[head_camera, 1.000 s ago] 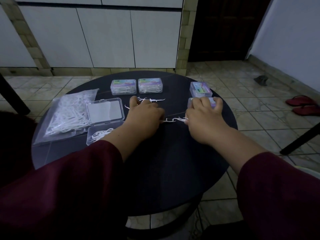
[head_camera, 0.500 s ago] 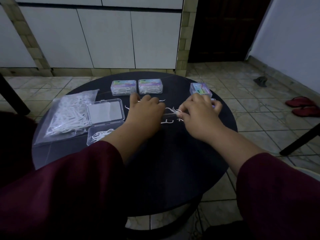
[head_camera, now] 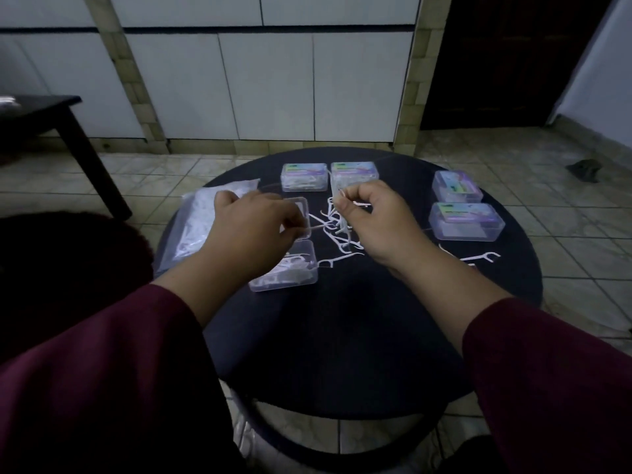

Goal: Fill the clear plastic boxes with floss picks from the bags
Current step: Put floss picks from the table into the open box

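**Picks gathered and lifted, box still to fill**

Since a half-second ago both hands have risen off the table (head_camera: 342,336) and drawn a bunch of picks up with them; the view has also tipped up and back, so more of the wall shows.

Going from big to small, I see the round dark table, the bag (head_camera: 201,220) of picks lying at its left edge, and four closed boxes: two at the far side (head_camera: 303,176) and two at the right (head_camera: 466,220). The open box (head_camera: 290,268) sits just left of centre, lid flung back, with only a few picks in its tray.

My left hand (head_camera: 253,230) hovers over that open lid, fingers curled, pinching the tip of one pick. My right hand (head_camera: 372,220) is curled round a small clump (head_camera: 337,224) that trails down to the loose picks on the table. A few strays (head_camera: 478,258) lie near the right-hand boxes, one more just beside the open tray.

I judge the step to be collecting loose picks for the open box. Next I would need to carry the clump left and down into the tray, keeping the tangle together, then sweep up the strays.
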